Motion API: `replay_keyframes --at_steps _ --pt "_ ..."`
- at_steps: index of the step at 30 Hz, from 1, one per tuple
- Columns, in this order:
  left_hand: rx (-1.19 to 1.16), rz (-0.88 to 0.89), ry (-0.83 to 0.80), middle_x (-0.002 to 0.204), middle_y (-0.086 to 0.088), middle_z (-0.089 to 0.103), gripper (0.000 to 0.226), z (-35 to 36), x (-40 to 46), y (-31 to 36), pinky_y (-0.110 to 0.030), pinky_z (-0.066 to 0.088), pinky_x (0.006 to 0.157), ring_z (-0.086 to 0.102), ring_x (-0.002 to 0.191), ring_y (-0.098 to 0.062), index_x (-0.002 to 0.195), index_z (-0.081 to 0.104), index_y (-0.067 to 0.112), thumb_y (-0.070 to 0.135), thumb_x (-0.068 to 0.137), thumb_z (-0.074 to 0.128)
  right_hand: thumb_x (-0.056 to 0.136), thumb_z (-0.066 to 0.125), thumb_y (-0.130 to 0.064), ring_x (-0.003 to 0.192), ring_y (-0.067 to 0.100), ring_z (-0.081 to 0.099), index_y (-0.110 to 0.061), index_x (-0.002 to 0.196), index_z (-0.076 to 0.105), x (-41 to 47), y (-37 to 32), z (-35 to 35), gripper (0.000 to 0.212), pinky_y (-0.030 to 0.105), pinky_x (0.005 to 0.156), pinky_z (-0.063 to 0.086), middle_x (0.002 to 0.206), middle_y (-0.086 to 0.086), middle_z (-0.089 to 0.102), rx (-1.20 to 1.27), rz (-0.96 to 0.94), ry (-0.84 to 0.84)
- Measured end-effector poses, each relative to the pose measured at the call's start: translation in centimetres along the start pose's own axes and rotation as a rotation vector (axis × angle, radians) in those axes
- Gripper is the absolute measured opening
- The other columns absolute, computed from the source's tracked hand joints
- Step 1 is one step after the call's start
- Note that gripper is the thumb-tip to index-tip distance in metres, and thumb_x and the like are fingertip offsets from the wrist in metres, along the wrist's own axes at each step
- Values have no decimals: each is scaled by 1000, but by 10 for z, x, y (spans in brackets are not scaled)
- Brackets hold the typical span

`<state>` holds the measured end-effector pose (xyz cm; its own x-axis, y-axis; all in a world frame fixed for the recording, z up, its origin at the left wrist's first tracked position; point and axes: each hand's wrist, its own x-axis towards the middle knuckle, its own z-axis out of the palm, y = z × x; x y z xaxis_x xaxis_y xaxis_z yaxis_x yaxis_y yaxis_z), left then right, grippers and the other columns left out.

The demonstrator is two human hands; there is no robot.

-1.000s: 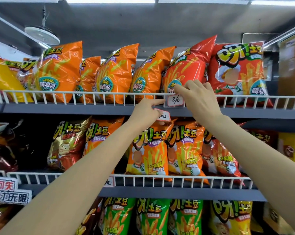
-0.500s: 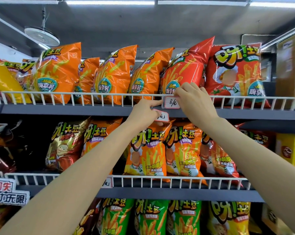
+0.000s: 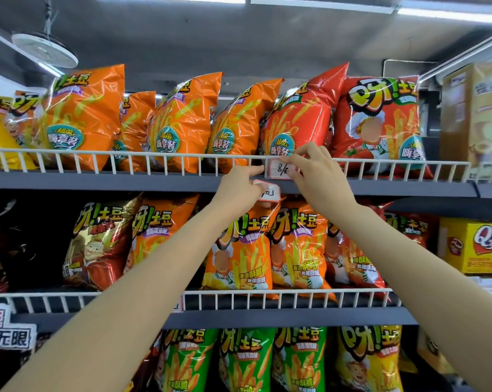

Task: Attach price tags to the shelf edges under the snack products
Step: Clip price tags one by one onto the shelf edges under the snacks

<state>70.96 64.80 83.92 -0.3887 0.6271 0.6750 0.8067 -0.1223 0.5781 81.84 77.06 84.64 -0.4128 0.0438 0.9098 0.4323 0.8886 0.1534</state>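
My right hand (image 3: 321,176) pinched the white price tag (image 3: 280,170) against the white wire rail (image 3: 126,161) of the top shelf, just under the red snack bag (image 3: 298,117); thumb and fingers curled over the tag's top right corner; my left hand (image 3: 237,190) pressed its forefinger toward the tag's left edge, while its other fingers curled round a second tag (image 3: 269,191), red-bordered, held just below against the grey shelf edge (image 3: 97,182); orange bags (image 3: 179,123) stood in a row to the left along the same shelf.
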Motion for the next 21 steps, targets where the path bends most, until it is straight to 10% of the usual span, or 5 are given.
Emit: replay_keyframes --at_steps 8,12,21 --pt "-143 81 206 100 -3 64 8 18 -3 6 -12 53 56 67 76 -13 99 55 11 17 94 53 98 44 -19 123 20 39 -16 136 46 -17 -2 -10 39 31 95 37 136 3 44 159 88 -156" --pt "-128 92 150 94 -1 66 15 45 -3 27 -10 50 56 66 70 -9 104 57 9 19 94 54 95 51 -25 93 3 55 -18 123 59 -37 13 -36 30 18 82 40 103 -6 64 681 318 -137" --pt "-128 158 93 84 -6 70 12 189 3 114 -28 53 70 68 68 -14 86 61 11 21 92 57 88 63 -21 77 22 61 -15 83 63 -99 165 -88 8 33 71 48 78 9 66 637 301 -63"
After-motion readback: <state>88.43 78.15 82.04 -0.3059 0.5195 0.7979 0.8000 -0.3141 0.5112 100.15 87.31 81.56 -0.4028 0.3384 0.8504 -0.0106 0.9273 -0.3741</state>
